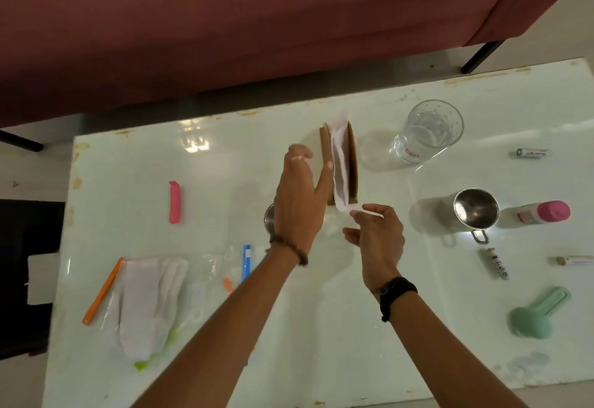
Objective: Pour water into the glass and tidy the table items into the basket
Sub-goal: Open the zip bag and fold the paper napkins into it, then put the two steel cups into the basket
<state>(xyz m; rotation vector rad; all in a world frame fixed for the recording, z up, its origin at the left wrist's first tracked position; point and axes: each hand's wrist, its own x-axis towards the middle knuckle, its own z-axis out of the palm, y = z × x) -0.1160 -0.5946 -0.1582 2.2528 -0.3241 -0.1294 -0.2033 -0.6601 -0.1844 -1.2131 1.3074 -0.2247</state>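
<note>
Brown napkin holder (pixel 353 163) stands upright mid-table on the white glossy table (pixel 321 327); white napkins (pixel 340 166) sit in its slot, one sheet trailing out the near end. Left hand (pixel 299 201) flat against the holder's left face, fingers straight, thumb tip on the holder's top edge; nothing clamped, just bracing. Right hand (pixel 376 240) just near of the holder's near end; thumb and forefinger pinch the trailing napkin corner, other fingers loosely spread; the pinched sheet runs from the fingertips straight up into the slot.

Glass (pixel 424 134) stands to the right of the holder, far side of table, water visible in the bottom, apart from both hands. Steel mug (pixel 475 214) right of the right hand, handle toward the near edge; pink-capped bottle (pixel 543 213) lies on its side just beyond it. Small tubes (pixel 533 152) and similar bits scattered along the right edge; mint green plastic tool (pixel 540 314) near right corner.

Left side: pink clip (pixel 174 201); zip bag with orange slider (pixel 103 292) holding a white cloth (pixel 151 304); blue stick (pixel 246 261) next to the left wrist. A steel rim (pixel 269 218) shows partly behind the left hand; can't tell what it is. Basket not seen.
</note>
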